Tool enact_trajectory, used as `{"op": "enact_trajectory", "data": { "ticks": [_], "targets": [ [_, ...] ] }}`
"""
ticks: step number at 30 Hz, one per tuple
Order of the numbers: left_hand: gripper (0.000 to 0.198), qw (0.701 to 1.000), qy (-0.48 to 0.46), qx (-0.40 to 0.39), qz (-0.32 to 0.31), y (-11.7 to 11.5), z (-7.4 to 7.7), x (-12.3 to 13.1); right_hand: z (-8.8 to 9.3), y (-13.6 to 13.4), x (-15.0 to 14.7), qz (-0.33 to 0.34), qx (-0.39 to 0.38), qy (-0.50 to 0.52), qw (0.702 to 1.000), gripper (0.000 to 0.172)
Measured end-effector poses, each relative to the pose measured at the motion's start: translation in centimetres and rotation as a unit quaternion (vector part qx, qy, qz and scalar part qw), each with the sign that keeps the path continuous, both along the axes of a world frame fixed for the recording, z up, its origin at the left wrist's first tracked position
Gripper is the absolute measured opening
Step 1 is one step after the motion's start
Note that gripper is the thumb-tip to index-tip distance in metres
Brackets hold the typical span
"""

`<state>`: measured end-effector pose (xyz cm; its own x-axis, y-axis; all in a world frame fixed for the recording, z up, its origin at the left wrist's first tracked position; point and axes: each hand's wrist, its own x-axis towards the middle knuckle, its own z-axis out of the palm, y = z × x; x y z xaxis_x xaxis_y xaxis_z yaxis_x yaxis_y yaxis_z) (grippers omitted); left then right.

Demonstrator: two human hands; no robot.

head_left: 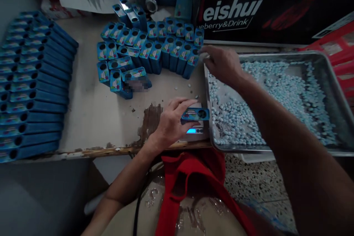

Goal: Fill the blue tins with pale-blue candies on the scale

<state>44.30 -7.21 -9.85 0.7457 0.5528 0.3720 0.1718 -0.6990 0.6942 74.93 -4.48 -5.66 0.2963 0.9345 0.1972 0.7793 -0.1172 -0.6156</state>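
Observation:
My left hand (173,122) is wrapped round the end of a small blue candy box (195,114) with a dark round hole in its top. This box is over a small digital scale (190,135) with a lit blue display. My right hand (221,62) is closed above the upper left corner of a metal tray (323,54), pinching a small whitish thing that I cannot make out. Pale blue candies (284,92) lie spread in the tray. Beside my right fingers stands a group of similar blue boxes (156,53), holes facing up.
Stacked rows of blue boxes (41,88) fill the table's left side. A black printed carton (265,16) stands behind the tray, with a red plastic crate (339,53) at the far right. A few loose candies (189,85) lie on the worn table (91,118).

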Motion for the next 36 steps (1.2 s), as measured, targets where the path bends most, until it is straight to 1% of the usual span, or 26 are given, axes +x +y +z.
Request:
{"op": "enact_trajectory", "data": {
  "ticks": [1,3,4,6,7,8,10,12,14,16,18,20,23,25,27,29,30,31,32,33,34,35,36],
  "targets": [
    [0.074,1.000,-0.005,-0.008,-0.005,0.2,0.1,-0.2,0.3,1.2,0.6,0.009,-0.038,-0.064,0.997,0.023],
    [0.078,0.999,-0.011,-0.031,-0.023,0.5,0.2,-0.4,0.7,2.9,1.8,0.027,-0.114,-0.147,0.982,0.032],
    [0.078,0.998,-0.013,-0.045,-0.030,0.7,0.3,-0.5,0.9,3.3,2.2,0.037,-0.141,-0.173,0.974,0.030],
    [0.077,0.997,-0.015,-0.069,-0.037,1.1,0.3,-0.5,1.6,3.0,2.3,0.047,-0.160,-0.218,0.961,0.021],
    [0.076,0.996,-0.012,-0.078,-0.039,1.2,0.3,-0.4,2.1,2.4,2.0,0.050,-0.158,-0.237,0.957,0.015],
    [0.075,0.996,-0.010,-0.083,-0.042,1.3,0.3,-0.3,2.8,1.5,1.4,0.051,-0.150,-0.251,0.955,0.015],
    [0.074,0.995,-0.008,-0.086,-0.047,1.2,0.3,0.2,4.3,-0.9,-0.2,0.052,-0.130,-0.257,0.956,0.028],
    [0.071,0.995,-0.006,-0.084,-0.046,1.0,0.1,0.8,5.6,-3.7,-1.9,0.043,-0.108,-0.230,0.966,0.040],
    [0.062,0.996,-0.006,-0.081,-0.041,0.6,0.1,1.4,6.4,-6.3,-3.4,0.021,-0.094,-0.191,0.977,0.043],
    [0.055,0.997,-0.009,-0.076,-0.030,0.2,0.3,1.6,6.4,-8.5,-4.5,-0.003,-0.096,-0.162,0.982,0.039],
    [0.054,0.998,-0.013,-0.062,-0.021,-0.3,0.7,1.0,5.8,-10.3,-5.5,-0.017,-0.107,-0.153,0.982,0.032],
    [0.056,0.999,-0.014,-0.051,-0.012,-0.5,1.3,-0.5,4.9,-11.8,-6.3,-0.014,-0.118,-0.158,0.980,0.027],
    [0.056,0.998,-0.027,-0.054,0.011,-0.5,1.8,-3.6,3.8,-13.8,-7.7,0.007,-0.130,-0.166,0.978,0.025],
    [0.053,0.997,-0.028,-0.059,0.035,-0.3,1.9,-5.5,3.3,-14.8,-8.6,0.022,-0.134,-0.162,0.977,0.023],
    [0.050,0.996,-0.015,-0.061,0.059,-0.1,1.9,-6.7,2.7,-15.4,-9.4,0.041,-0.136,-0.142,0.980,0.019],
    [0.048,0.995,-0.005,-0.059,0.080,0.0,1.8,-7.2,2.1,-15.7,-9.9,0.048,-0.131,-0.099,0.985,0.014],
    [0.048,0.994,-0.005,-0.055,0.089,0.1,1.9,-7.4,1.8,-15.8,-9.9,0.037,-0.124,-0.061,0.990,0.010],
    [0.048,0.994,-0.010,-0.051,0.096,0.3,1.9,-7.5,1.5,-15.7,-9.8,0.019,-0.113,-0.005,0.993,0.008],
    [0.048,0.993,-0.017,-0.046,0.103,0.4,2.0,-7.7,1.3,-15.7,-9.4,-0.005,-0.096,0.072,0.993,0.012],
    [0.048,0.993,-0.025,-0.040,0.110,0.7,2.1,-7.8,1.1,-15.6,-8.9,-0.032,-0.077,0.169,0.982,0.018],
    [0.047,0.992,-0.033,-0.034,0.117,1.0,2.1,-8.1,0.9,-15.5,-8.3,-0.057,-0.058,0.271,0.959,0.024],
    [0.047,0.991,-0.040,-0.029,0.126,1.3,2.2,-8.3,0.7,-15.5,-7.6,-0.077,-0.043,0.360,0.929,0.027],
    [0.046,0.990,-0.042,-0.025,0.135,1.8,2.1,-8.6,0.5,-15.6,-6.9,-0.090,-0.035,0.428,0.899,0.028]
  ]
}}
